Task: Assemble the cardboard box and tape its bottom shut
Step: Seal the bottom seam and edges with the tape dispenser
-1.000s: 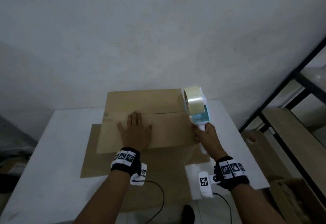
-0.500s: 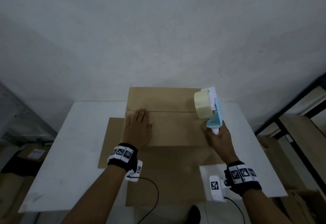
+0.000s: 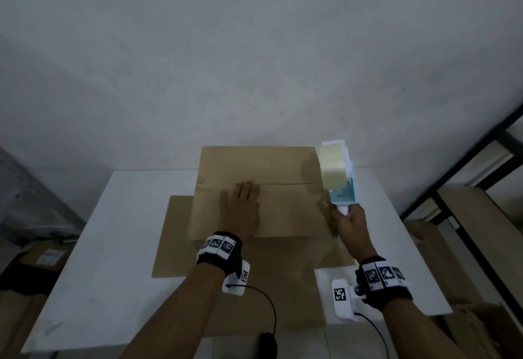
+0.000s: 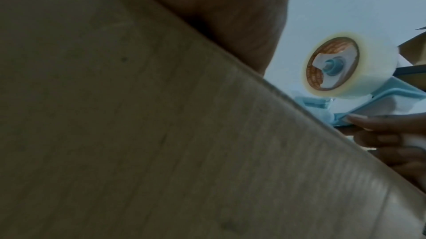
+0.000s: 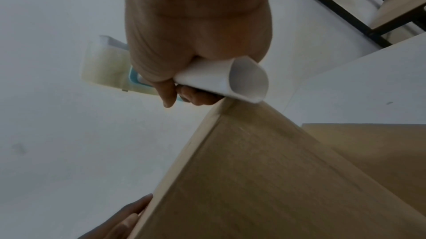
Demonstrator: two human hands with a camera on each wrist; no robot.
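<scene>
Flaps [image 3: 254, 189] could spring open if your flat left hand [image 3: 240, 211] lifts; right hand [image 3: 348, 223] grips the dispenser [image 3: 339, 180] at centre-right

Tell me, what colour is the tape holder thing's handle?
White; the handle shows best in the right wrist view.

Box [image 3: 271, 189] on table [image 3: 119, 245]; tape dispenser [image 3: 338, 177] at box's right edge.

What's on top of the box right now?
The left hand lies flat on the box, beside the flap seam. No tape shows on the seam. The cardboard under the palm is hidden.
</scene>
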